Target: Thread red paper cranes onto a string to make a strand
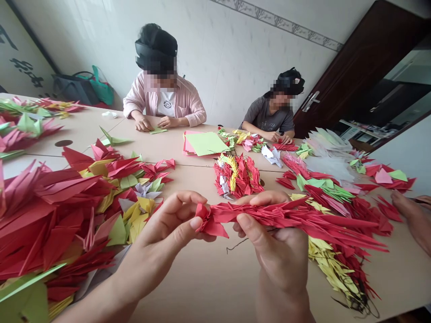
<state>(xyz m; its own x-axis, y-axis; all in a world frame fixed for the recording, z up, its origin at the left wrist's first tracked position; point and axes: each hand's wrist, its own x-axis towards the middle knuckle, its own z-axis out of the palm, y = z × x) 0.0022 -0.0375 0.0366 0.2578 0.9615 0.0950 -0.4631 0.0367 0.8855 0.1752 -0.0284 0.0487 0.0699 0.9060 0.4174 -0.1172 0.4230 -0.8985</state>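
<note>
Nothing can be read with certainty. Large dark brush-painted characters (pixel 27 72) on a white wall panel (pixel 20 54) are cut off and slanted, and the small dark print (pixel 167 106) on a seated person's white T-shirt (pixel 165 104) is too small to read.

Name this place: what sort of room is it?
Probably a shared craft workroom, maybe in a home: a long table heaped with red paper cranes, a stack of coloured origami paper, and a person in a pink cardigan and another in a grey T-shirt seated at it.

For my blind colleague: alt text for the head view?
Bare left hand and right hand hold a long strand of red origami paper cranes over a beige table heaped with more cranes. Two people sit opposite: pink cardigan, grey T-shirt.
</note>
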